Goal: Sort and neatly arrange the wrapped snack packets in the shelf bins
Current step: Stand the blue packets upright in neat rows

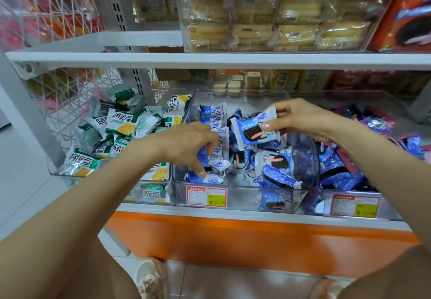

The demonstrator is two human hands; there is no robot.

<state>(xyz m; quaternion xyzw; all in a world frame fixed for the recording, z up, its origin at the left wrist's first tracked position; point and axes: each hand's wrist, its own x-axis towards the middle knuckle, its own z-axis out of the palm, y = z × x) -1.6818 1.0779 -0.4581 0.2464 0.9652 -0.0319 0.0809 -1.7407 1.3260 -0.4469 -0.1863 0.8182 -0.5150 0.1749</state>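
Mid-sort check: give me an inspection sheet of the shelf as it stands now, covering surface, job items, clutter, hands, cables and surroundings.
Surface: white shelf carries three clear bins side by side.
Job's things: middle bin holds blue packets, mostly a loose heap; an upright row lines its left wall. Left bin holds jumbled green packets; right bin holds dark blue and pink packets.
Clutter: nothing seen.
Hands: right hand pinches a single packet above the middle bin; left hand grips blue packets at its front left.
Cables: nothing seen.
Surroundings: biscuit tub on the shelf above; wire basket at left; price tags on bin fronts.
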